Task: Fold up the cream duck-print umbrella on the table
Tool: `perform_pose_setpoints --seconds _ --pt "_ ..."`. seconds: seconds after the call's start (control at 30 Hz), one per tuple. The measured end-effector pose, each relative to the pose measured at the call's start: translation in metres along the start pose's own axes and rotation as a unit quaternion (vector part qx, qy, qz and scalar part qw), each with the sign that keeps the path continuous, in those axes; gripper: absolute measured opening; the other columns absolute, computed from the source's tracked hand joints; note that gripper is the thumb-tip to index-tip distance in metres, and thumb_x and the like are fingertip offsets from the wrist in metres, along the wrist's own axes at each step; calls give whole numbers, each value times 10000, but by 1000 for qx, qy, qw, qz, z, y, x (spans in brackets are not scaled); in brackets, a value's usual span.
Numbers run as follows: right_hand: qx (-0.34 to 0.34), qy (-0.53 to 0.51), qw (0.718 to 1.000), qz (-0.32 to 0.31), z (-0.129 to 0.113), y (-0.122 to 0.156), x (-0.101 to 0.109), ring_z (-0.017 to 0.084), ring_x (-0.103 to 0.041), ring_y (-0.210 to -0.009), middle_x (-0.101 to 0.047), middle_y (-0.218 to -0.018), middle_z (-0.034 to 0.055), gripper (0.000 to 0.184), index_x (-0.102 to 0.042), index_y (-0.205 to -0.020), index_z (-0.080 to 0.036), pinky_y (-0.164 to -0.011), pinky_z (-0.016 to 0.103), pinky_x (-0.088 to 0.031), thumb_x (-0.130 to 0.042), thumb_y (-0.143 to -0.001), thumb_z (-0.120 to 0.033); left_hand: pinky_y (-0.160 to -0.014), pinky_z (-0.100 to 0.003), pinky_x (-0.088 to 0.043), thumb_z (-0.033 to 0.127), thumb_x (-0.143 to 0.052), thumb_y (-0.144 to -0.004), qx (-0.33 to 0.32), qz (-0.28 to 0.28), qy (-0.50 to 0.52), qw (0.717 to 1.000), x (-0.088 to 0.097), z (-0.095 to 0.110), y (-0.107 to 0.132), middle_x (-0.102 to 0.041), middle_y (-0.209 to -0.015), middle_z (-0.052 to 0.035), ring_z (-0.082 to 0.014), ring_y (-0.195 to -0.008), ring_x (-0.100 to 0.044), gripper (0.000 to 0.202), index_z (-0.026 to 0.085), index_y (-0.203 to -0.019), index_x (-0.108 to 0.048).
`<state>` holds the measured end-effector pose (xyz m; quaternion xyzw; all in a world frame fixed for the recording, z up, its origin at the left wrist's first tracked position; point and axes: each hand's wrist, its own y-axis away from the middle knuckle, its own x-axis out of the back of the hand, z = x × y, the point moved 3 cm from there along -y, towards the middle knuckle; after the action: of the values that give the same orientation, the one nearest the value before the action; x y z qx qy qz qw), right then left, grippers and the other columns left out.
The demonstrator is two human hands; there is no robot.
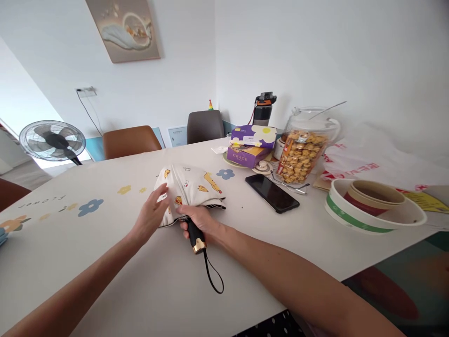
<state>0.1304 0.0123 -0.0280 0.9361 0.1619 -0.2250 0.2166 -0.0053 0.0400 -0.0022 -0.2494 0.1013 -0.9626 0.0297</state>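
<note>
A white folding umbrella [191, 180] printed with small yellow cartoon figures lies over the table, its loose canopy bunched and partly folded. My right hand [198, 219] is wrapped round the top of its black handle, thumb on the cloth edge. The handle ends in a gold-coloured cap, and a black wrist strap [213, 281] loops from it towards me. At the canopy's left side, my left hand [152, 210] has its fingers apart against or just beside the cloth; actual contact is hard to make out.
To the right lie a black phone [272, 193] and eyeglasses [293, 188]. Behind are purple boxes [252, 135], a dark bottle [263, 110] and a clear jug [303, 154] of snacks. Paper bowls [358, 224] and a plastic bag [386, 159] occupy the far right. Chairs [131, 142] stand beyond the table.
</note>
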Motion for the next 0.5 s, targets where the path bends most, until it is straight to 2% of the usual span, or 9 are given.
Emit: perform_pose_setpoints --seconds 0.1,0.2,0.33,0.43,0.5 --pt "2 23 1000 13 1 0 -2 88 -403 -322 -414 -429 -63 119 -475 -713 -178 -329 216 -400 -582 -682 -219 -1015 -394 -303 428 -480 -799 -8 -5 -16 1000 -22 13 -15 -337 -1424 -76 -261 -1251 -373 606 244 -1362 -348" --pt "-11 41 999 4 2 0 -3 95 -410 -315 -434 -420 -55 109 -467 -688 -176 -330 228 -408 -569 -677 -212 -1084 -410 -162 491 -451 -809 18 15 -16 1000 -30 14 -31 -235 -1477 -39 -259 -1347 -192 678 255 -1414 -253" --pt "-54 63 996 -28 8 1 -4 102 -444 -320 -466 -427 -46 156 -446 -674 -176 -343 224 -416 -582 -684 -252 -1107 -362 -92 517 -462 -800 26 33 20 999 -21 7 -46 -171 -1496 -15 -224 -1366 -132 733 249 -1432 -207" --pt "-86 76 990 -77 15 4 -8 115 -475 -331 -497 -453 -38 202 -445 -692 -177 -342 224 -408 -606 -681 -299 -1099 -356 -156 549 -454 -792 46 52 90 993 -7 -6 -54 -128 -1505 7 -217 -1360 -162 766 278 -1441 -149" --pt "-95 68 988 -99 16 7 -11 106 -464 -326 -487 -451 -45 200 -437 -687 -179 -342 214 -399 -593 -692 -304 -1076 -369 -229 583 -428 -789 82 56 140 985 1 -15 -58 -98 -1509 7 -222 -1352 -191 792 294 -1445 -91"
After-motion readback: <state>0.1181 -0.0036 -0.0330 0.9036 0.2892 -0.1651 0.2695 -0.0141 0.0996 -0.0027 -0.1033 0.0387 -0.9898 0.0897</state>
